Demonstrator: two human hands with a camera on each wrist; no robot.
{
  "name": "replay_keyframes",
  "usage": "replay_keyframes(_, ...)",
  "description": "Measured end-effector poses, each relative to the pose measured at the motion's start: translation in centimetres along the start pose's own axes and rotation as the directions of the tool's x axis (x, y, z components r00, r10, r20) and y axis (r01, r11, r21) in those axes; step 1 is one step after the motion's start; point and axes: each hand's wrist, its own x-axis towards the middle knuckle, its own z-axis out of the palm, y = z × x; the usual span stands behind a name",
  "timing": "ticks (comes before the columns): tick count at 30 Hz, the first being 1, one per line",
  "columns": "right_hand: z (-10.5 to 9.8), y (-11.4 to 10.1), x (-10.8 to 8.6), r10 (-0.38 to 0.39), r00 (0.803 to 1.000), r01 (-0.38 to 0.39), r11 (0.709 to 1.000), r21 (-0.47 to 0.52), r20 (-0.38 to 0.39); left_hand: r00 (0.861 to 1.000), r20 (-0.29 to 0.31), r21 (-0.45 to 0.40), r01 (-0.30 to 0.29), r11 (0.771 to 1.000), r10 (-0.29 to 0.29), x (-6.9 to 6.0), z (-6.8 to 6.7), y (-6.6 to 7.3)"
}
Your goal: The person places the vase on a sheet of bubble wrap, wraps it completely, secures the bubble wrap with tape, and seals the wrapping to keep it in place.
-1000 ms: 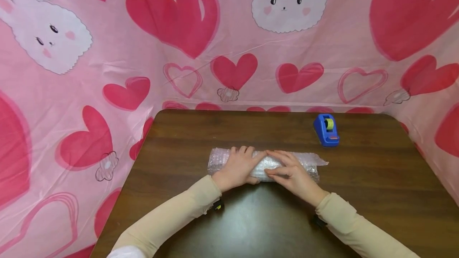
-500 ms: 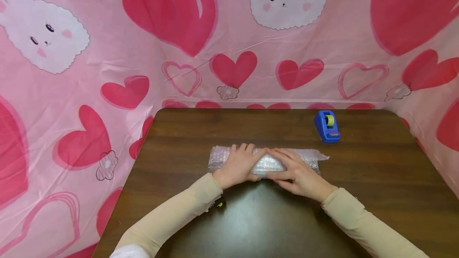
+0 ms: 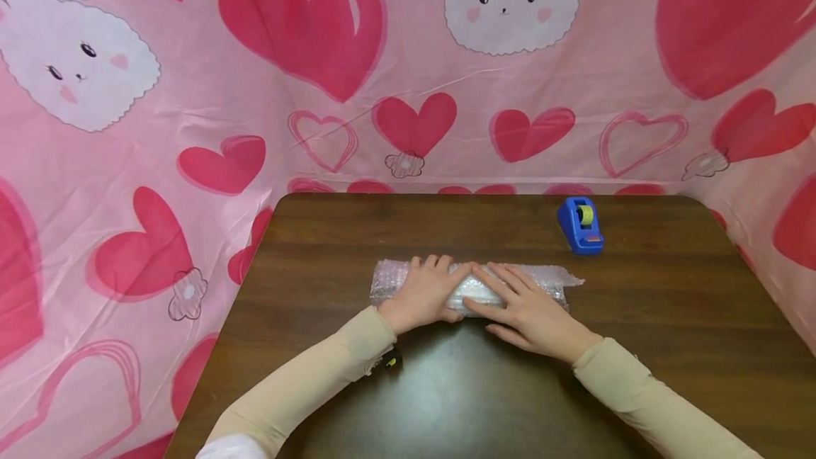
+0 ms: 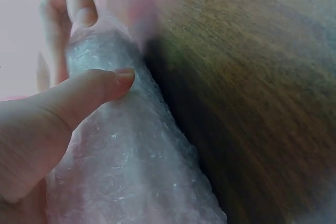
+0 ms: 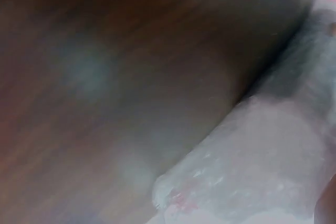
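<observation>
A roll of bubble wrap [image 3: 474, 295] lies crosswise on the table, with a loose pinkish flap at its right end. My left hand [image 3: 423, 296] grips its left half from above, fingers over the far side and thumb against the near side. In the left wrist view that thumb presses on the clear bubble film [image 4: 126, 156]. My right hand [image 3: 538, 319] rests over the right half, its fingers fairly straight and spread. The right wrist view is blurred; the bubble wrap [image 5: 247, 156] fills its lower right, and most of that hand is hidden. Whatever the roll encloses cannot be made out.
A blue tape dispenser [image 3: 581, 227] with a yellowish roll stands at the back right of the dark wooden table [image 3: 676, 317]. Pink cloth [image 3: 255, 98] printed with hearts and rabbits hangs behind and along the sides.
My right hand has shifted along the roll, and its fingers have straightened and spread over the film. My left hand keeps its hold. The head view has tilted slightly.
</observation>
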Motion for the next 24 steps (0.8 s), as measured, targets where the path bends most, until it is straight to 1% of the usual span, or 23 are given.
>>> replay_keyframes(4,-0.1,0.3,-0.2,-0.045,0.999,0.045,0.998,-0.043,0.012,1.000,0.007,0.006,0.003,1.000,-0.003,0.1,-0.1,0.0)
replay_keyframes(8,0.0,0.3,-0.4,-0.063,0.998,0.063,0.998,-0.026,0.004,1.000,0.024,-0.002,0.003,1.000,-0.003,0.1,-0.1,0.0)
replay_keyframes(10,0.0,0.3,-0.5,-0.066,0.997,0.066,0.998,0.004,-0.031,1.000,0.024,-0.007,0.003,1.000,-0.002,0.1,0.0,0.0)
replay_keyframes(13,-0.1,0.2,-0.6,-0.060,0.987,0.067,0.997,0.044,-0.150,1.000,0.002,0.010,-0.017,1.000,0.017,-0.1,0.2,0.0)
replay_keyframes(15,-0.5,0.1,-0.6,-0.025,0.977,0.041,0.997,0.069,-0.210,0.999,-0.017,0.030,-0.046,0.998,0.047,-0.2,0.3,-0.1)
replay_keyframes(17,-0.9,0.2,-0.7,0.036,0.970,-0.017,0.997,0.077,-0.240,0.996,-0.036,0.057,-0.081,0.995,0.083,-0.3,0.3,-0.3)
replay_keyframes(19,-1.4,0.4,-0.9,0.105,0.967,-0.088,0.993,0.082,-0.233,0.993,-0.041,0.073,-0.105,0.992,0.108,-0.3,0.2,-0.6)
replay_keyframes(21,-1.5,0.6,-1.1,0.155,0.965,-0.143,0.987,0.070,-0.214,0.992,-0.037,0.074,-0.119,0.990,0.122,-0.2,0.2,-0.8)
replay_keyframes(24,-1.5,0.8,-1.5,0.168,0.962,-0.163,0.986,0.042,-0.216,0.993,-0.022,0.068,-0.118,0.991,0.119,-0.3,0.1,-0.8)
